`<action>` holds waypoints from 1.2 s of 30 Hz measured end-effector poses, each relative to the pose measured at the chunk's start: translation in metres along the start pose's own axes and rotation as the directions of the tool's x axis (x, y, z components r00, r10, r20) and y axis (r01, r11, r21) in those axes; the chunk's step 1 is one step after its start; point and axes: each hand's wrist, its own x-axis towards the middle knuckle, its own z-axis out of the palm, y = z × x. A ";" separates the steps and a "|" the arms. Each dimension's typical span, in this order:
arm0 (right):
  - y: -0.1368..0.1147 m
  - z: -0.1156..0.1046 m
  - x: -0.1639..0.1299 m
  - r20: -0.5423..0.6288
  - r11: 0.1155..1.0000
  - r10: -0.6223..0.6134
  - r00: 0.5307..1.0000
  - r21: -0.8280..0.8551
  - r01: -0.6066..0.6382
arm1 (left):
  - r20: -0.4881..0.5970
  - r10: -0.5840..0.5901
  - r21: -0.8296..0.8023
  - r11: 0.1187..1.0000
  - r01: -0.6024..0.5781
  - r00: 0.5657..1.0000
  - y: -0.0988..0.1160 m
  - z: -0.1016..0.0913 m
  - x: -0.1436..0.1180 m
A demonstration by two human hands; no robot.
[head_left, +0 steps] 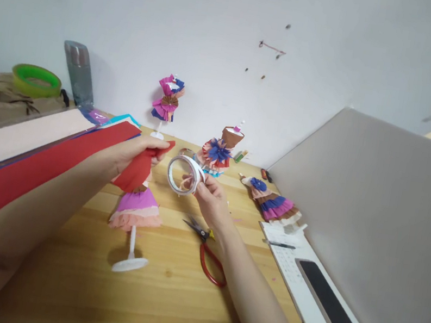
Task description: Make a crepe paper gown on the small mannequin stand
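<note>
I see left hand (134,152) pinching red crepe piece (137,170) above the mannequin stand (134,225) | right hand (209,196) gripping tape roll (185,174) just right of it, probably picking its end | scissors (206,251) lie right of the stand.

You get bright, even, soft light. Faint shadow lies under white round stand base (129,264) on pale wooden tabletop (160,295). Wide-angle bending shows at edges; dark vignette at 1 to 4 o'clock. Forearms near bottom edge slightly blurred.
</note>
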 end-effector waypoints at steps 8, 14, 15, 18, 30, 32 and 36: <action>-0.015 0.004 0.002 0.047 0.975 0.026 0.999 0.217 -0.036 | -0.012 -0.013 0.142 0.990 0.014 1.000 -0.004 0.007 0.000; -0.007 -0.007 0.006 -0.007 0.993 0.008 1.000 0.115 -0.007 | 0.025 -0.049 0.235 0.971 0.042 0.998 -0.015 0.007 0.004; -0.005 -0.010 0.007 -0.029 0.997 0.000 1.000 0.077 0.002 | 0.006 -0.010 0.266 0.964 0.008 1.000 -0.014 0.007 0.004; -0.004 -0.020 0.010 -0.027 0.997 -0.002 1.000 0.077 0.004 | -0.001 0.171 0.395 0.905 -0.156 0.985 -0.009 0.008 0.002; 0.009 -0.024 0.014 0.000 0.916 0.131 0.991 0.382 -0.121 | 0.035 0.328 0.544 0.786 -0.293 0.944 -0.009 0.019 -0.002; 0.011 -0.024 0.015 -0.074 0.896 0.163 0.984 0.428 -0.116 | 0.059 0.364 0.612 0.723 -0.322 0.930 -0.013 0.017 0.000; 0.012 -0.025 0.015 -0.119 0.843 0.201 0.972 0.526 -0.111 | 0.095 0.358 0.719 0.621 -0.313 0.929 -0.015 0.016 0.001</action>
